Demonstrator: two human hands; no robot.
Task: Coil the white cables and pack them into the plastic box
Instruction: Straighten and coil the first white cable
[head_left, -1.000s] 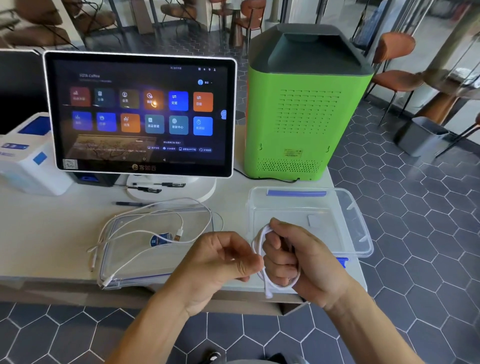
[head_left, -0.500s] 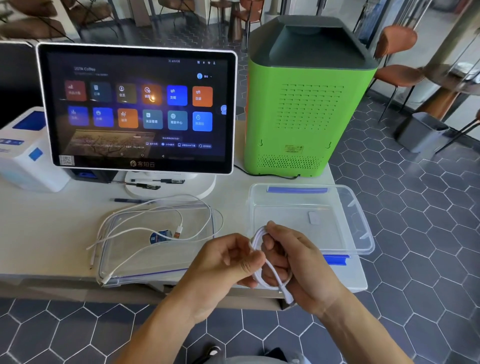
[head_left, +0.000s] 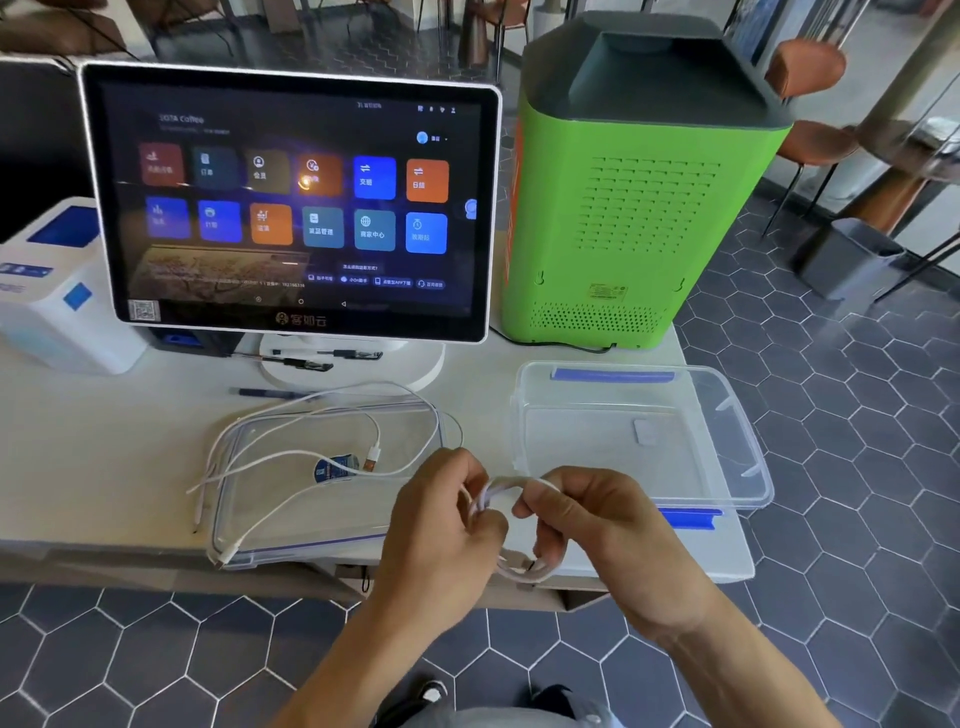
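Both hands are in front of the table edge, working one coiled cable (head_left: 519, 564). Left hand (head_left: 441, 540): fingers curled in, pinching the top of the coil between thumb and fingertips. Right hand (head_left: 597, 535): fingers curled round the coil's right side, and the loop hangs down below its fingers. The coil is small and sits between the two hands, near the front left corner of the box (head_left: 737, 467) but not in it.

The box is clear plastic with blue clips, standing open on the right part of the table (head_left: 104, 457). A small pale patch shows on its bottom; can't tell what it is. Its lid (head_left: 291, 519) lies flat to the left, just beside the left hand, overhanging the table edge slightly.

Loose cables (head_left: 291, 457) are sprawled across the lid, uncoiled, their plug ends trailing off its left side and front corner. One plug with an orange tip lies near a blue oval sticker (head_left: 335, 469) on the lid; the sticker text is too small to read.

Behind is a touchscreen (head_left: 291, 208) on a white stand, with a tile menu. Header reads roughly "SOTA Coffee", blurred. Bezel logo reads 客如云. There's a QR code at bottom left of the screen. Tile captions are mostly too blurred to read.

A green machine (head_left: 623, 208) with a grey top stands to the right of the screen, with a yellow label low on its side, unreadable. A white printer (head_left: 57, 301) with blue markings is at far left. A pen (head_left: 270, 393) lies in front of the stand.
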